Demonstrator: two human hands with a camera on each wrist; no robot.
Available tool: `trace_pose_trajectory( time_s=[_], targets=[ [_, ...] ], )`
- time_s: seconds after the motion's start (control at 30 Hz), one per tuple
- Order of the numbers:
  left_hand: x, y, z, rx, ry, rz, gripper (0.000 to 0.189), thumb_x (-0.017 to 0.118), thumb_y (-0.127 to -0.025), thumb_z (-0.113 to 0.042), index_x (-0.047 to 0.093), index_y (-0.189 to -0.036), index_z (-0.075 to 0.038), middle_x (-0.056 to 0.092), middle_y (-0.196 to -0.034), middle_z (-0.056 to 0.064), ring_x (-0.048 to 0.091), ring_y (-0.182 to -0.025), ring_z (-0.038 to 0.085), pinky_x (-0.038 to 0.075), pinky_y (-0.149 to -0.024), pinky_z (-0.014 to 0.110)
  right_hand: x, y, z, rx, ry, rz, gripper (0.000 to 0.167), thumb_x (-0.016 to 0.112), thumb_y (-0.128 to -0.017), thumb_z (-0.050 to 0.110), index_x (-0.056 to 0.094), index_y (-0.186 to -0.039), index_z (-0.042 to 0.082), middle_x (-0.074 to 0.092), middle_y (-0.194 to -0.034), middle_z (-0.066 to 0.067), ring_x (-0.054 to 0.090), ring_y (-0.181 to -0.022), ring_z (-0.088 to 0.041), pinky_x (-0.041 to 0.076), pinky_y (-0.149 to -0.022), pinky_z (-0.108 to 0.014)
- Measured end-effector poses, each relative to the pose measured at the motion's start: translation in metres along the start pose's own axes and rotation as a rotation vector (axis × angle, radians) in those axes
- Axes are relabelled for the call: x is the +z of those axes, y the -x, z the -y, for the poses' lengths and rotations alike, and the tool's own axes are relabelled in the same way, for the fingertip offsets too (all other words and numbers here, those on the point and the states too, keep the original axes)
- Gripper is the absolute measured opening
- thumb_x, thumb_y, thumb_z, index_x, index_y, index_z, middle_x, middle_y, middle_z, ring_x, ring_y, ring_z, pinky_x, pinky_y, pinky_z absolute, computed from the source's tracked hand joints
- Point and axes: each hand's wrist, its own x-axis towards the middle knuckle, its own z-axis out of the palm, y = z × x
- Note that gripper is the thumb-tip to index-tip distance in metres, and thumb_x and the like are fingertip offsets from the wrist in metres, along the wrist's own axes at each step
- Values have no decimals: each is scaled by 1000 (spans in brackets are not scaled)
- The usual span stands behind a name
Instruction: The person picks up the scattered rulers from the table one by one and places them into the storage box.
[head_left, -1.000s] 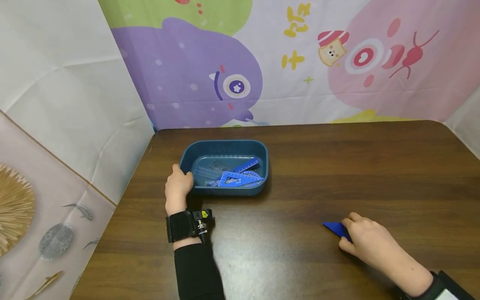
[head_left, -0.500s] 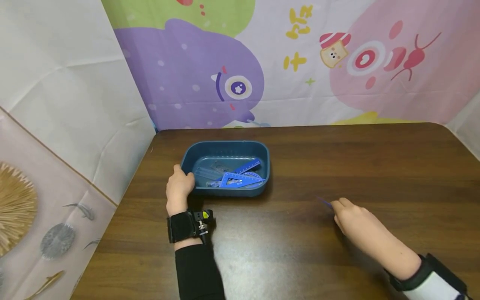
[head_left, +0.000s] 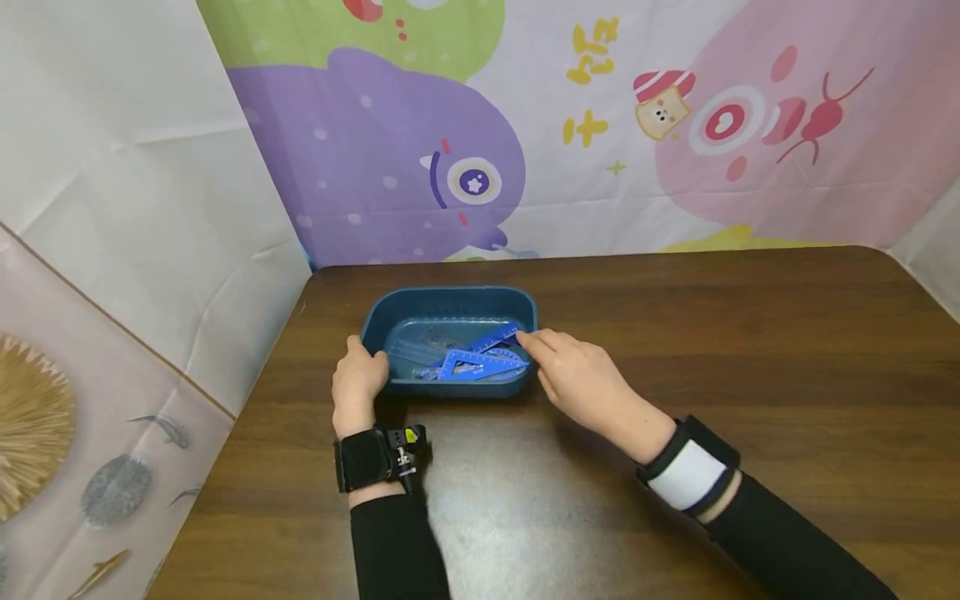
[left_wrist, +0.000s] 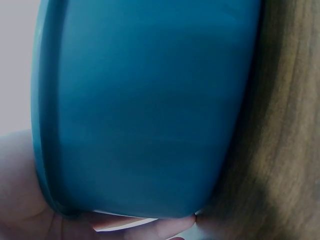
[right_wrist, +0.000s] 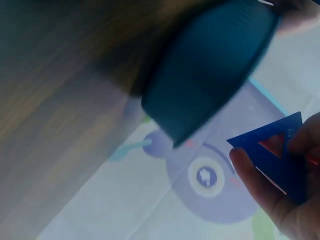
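My left hand [head_left: 358, 385] grips the left end of a dark teal plastic box [head_left: 450, 389] on the table. In the left wrist view, the box wall [left_wrist: 150, 110] fills most of the picture, fingers wrapped at its end. My right hand [head_left: 583, 379] is at the box's right rim, fingertips over the edge. It pinches a blue triangular set square [right_wrist: 295, 172] between thumb and fingers, plain in the right wrist view and mostly hidden in the head view. Inside the box lie another blue set square [head_left: 461, 374], a blue ruler [head_left: 495, 337] and clear plastic pieces [head_left: 412, 350].
The brown wooden table [head_left: 750, 375] extends to the right of the box and in front of it. A cartoon-printed cloth [head_left: 585, 192] hangs behind the table's back edge. White cloth [head_left: 165, 183] hangs at the left.
My right hand has lifted the blue set square off the right part of the table and carried it left to the box's right rim. The left hand has stayed on the box.
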Motion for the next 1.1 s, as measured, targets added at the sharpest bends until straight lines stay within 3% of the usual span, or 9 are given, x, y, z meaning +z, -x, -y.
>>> trace_pose_trajectory(
  time_s=[0.13, 0.3, 0.6, 0.87, 1.0, 1.1],
  targets=[
    [0, 0, 1, -4, -2, 20, 61, 33, -93, -25, 10, -143, 1, 33, -137, 32, 39, -119, 48, 34, -96, 55, 18, -16, 8, -50, 47, 56, 40, 59, -81, 2, 58, -121, 5, 63, -115, -7, 62, -102, -21, 51, -80, -34],
    [-3, -2, 2, 0, -12, -9, 60, 33, -92, -24, 13, -143, 1, 36, -135, 33, 41, -117, 48, 35, -94, 55, 35, -31, 14, -58, 71, 118, 32, 57, -86, 3, 63, -117, 12, 65, -112, -1, 62, -101, -15, 49, -84, -33],
    [0, -3, 0, 20, -16, -5, 59, 33, -92, -24, 16, -141, 2, 37, -134, 33, 41, -117, 48, 34, -95, 55, 45, -43, 10, 19, -172, 334, 34, 46, -90, -4, 67, -111, 12, 66, -109, -4, 64, -96, -19, 52, -76, -33],
    [1, -4, -6, 32, -7, -9, 58, 33, -92, -24, 17, -141, 1, 38, -134, 33, 42, -117, 47, 35, -94, 55, 42, -48, -4, 45, -294, 529, 41, 43, -88, -6, 59, -122, 10, 60, -121, -5, 55, -113, -20, 45, -91, -33],
    [0, -4, -6, 26, -6, -10, 58, 33, -91, -24, 17, -141, 1, 38, -134, 32, 42, -117, 47, 35, -94, 54, 42, -51, -5, 47, -311, 582, 45, 40, -86, -9, 56, -125, 8, 56, -126, -6, 49, -120, -21, 41, -96, -34],
    [0, -4, -5, 17, -14, -7, 58, 33, -91, -24, 16, -141, 1, 38, -134, 33, 43, -116, 47, 36, -93, 55, 42, -51, -5, 37, -309, 577, 48, 38, -85, -11, 54, -126, 6, 53, -130, -7, 46, -123, -21, 39, -99, -35]
  ],
)
